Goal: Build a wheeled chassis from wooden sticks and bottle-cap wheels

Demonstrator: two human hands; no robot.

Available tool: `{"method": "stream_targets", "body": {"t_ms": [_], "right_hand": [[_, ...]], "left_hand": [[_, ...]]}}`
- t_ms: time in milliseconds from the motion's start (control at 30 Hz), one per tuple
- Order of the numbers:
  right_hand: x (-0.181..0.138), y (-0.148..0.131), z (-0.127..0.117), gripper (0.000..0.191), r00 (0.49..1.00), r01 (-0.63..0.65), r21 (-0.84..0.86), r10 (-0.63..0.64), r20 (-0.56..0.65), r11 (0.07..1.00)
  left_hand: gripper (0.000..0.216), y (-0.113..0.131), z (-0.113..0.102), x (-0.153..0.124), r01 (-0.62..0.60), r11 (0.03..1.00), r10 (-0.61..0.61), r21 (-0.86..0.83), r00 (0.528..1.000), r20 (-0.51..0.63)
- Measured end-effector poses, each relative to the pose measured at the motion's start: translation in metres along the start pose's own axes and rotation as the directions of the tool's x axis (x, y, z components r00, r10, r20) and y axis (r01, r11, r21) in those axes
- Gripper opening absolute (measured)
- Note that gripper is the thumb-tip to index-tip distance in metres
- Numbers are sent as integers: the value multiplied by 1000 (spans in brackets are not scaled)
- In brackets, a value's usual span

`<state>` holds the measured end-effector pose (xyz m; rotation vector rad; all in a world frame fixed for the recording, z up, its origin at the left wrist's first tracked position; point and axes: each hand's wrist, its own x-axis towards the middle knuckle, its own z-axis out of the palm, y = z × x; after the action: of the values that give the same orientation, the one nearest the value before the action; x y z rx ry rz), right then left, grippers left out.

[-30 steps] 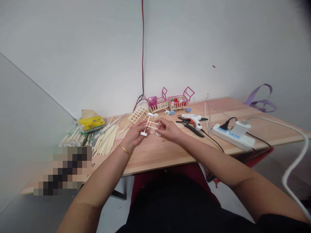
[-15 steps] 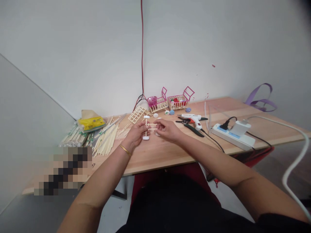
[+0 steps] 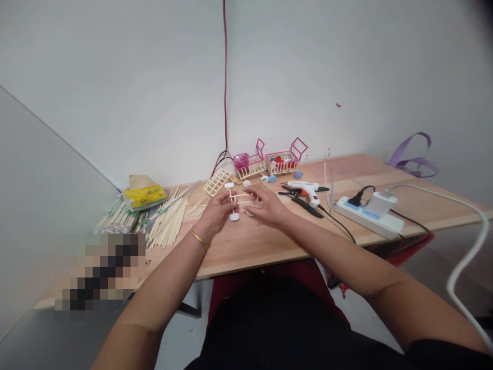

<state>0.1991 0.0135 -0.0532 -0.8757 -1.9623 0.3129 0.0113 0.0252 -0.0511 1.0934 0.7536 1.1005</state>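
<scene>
Between both hands is a small wheeled stick frame [image 3: 242,202] of pale wooden sticks, held above the table. Two white round wheels show at its left end, a far wheel [image 3: 229,185] and a near wheel [image 3: 234,217], joined by an upright-looking stick axle. My left hand [image 3: 219,210] pinches the frame by this axle, thumb and fingers closed. At the other end, my right hand [image 3: 268,205] curls thumb and fingers round the frame's right side, partly covering white wheels there. Its exact contact with the sticks is hard to make out.
Behind stand two pink-edged stick carts [image 3: 285,162] and a stick lattice [image 3: 219,182]. Loose sticks [image 3: 169,221] and a yellow tissue pack [image 3: 145,196] lie left. Rightward are a glue gun [image 3: 308,189], black-handled pliers [image 3: 308,208] and a power strip [image 3: 370,218] with cables.
The frame has turned slightly: its far left wheel shifted left and its near wheel right and up. My right hand's fingers have spread a little farther apart around its right end.
</scene>
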Motion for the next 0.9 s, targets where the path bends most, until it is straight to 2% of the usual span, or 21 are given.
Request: {"method": "stream_targets", "body": {"t_ms": [100, 200, 367, 533, 733, 900], "right_hand": [[1, -1, -2, 31, 989, 74, -56, -80, -121, 996], [1, 0, -2, 13, 983, 74, -86, -88, -164, 993], [0, 1, 2, 15, 980, 59, -168, -89, -178, 984], [0, 0, 6, 16, 979, 72, -228, -113, -172, 971], [0, -4, 9, 11, 986, 41, -161, -66, -155, 986], [0, -8, 6, 8, 986, 80, -130, -97, -133, 988]], "left_hand": [[44, -2, 2, 0, -62, 997, 64, 40, 997, -33], [43, -2, 5, 0, -119, 988, 125, 99, 991, -56], [39, -4, 13, -1, -196, 964, 211, 182, 975, -70], [32, -8, 19, -1, -238, 952, 252, 192, 966, -54], [33, -10, 23, -4, -225, 956, 232, 191, 972, -17], [33, -10, 22, -3, -222, 956, 229, 191, 973, -17]]}}
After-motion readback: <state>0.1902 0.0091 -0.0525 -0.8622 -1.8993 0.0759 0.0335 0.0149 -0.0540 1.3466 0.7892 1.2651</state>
